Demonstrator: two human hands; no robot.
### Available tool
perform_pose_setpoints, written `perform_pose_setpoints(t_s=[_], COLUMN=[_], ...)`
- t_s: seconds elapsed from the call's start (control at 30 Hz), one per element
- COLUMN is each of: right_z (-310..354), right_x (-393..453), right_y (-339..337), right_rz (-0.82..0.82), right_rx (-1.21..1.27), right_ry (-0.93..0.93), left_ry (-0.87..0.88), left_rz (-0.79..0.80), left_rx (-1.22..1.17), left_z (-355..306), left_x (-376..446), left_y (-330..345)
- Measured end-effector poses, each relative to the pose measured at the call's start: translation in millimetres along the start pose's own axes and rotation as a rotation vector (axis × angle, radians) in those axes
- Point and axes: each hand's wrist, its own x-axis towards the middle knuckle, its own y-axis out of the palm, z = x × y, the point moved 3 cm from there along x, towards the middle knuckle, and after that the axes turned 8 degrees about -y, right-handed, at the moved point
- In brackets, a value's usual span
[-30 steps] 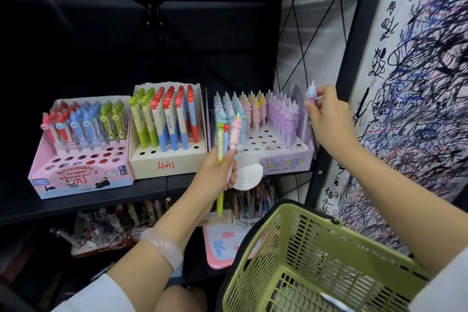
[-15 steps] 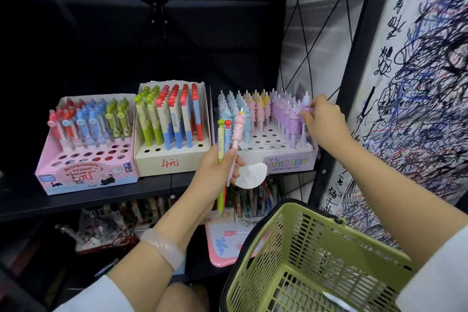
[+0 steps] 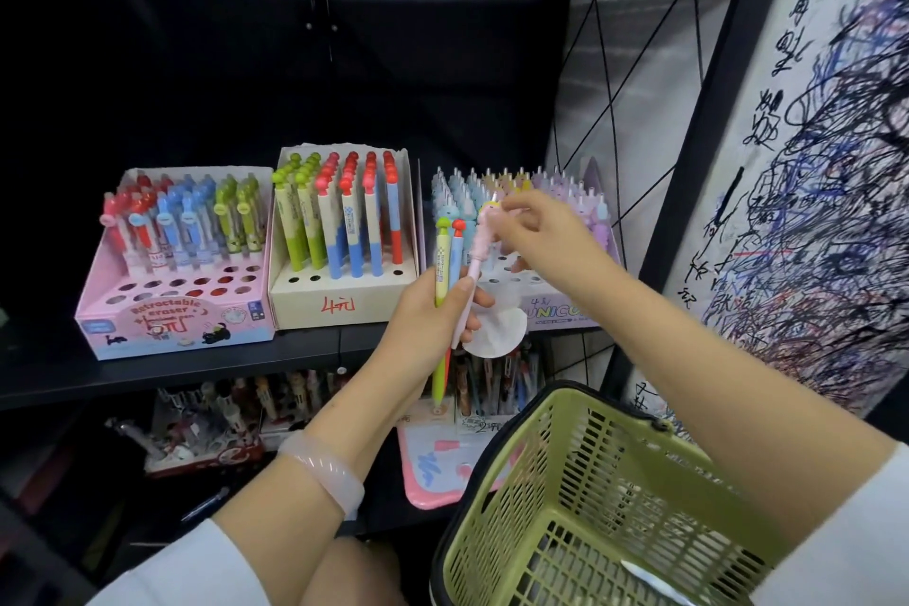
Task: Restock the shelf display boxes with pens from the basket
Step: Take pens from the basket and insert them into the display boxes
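My left hand [image 3: 433,315] grips three pens upright in front of the shelf: a green pen [image 3: 441,271], a blue pen with a red cap [image 3: 457,251] and a pink unicorn pen [image 3: 479,251]. My right hand [image 3: 536,236] pinches the top of the pink unicorn pen. Behind both hands stands the unicorn display box [image 3: 556,308], its back rows full of pastel pens. To its left stand the beige box [image 3: 339,305] of green, red and blue pens and the pink eraser box [image 3: 172,320]. The green basket [image 3: 605,497] hangs at the lower right.
The black shelf [image 3: 196,372] carries the three boxes, with a lower shelf of more stationery underneath. A black upright post [image 3: 688,172] and a scribbled test sheet [image 3: 811,162] stand on the right. A round white tag [image 3: 497,332] hangs at the unicorn box front.
My right hand has left the right end of the unicorn box and come left to the pens in my left hand, taking the top of the pink one.
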Motion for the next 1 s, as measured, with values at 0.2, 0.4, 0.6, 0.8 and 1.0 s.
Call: perform_pose_setpoints(t_s=[0.2, 0.4, 0.6, 0.8, 1.0], right_z=[11, -14, -38, -41, -43], right_x=[29, 64, 80, 85, 91], right_y=[-18, -54, -50, -52, -48], right_rz=[-0.221, -0.354, -0.245, -0.245, -0.155], right_rx=[0.085, -0.363, -0.591, -0.687, -0.820], right_ry=[-0.077, -0.130, -0.093, -0.114, -0.088], left_ry=[-0.050, -0.024, -0.087, -0.098, -0.025], left_rz=[0.047, -0.026, -0.041, -0.043, 0.027], left_rx=[-0.066, 0.049, -0.009, -0.009, -0.022], left_z=[-9, -11, -5, 1, -3], left_x=[12, 31, 40, 44, 41], left_y=[-11, -21, -17, -17, -16])
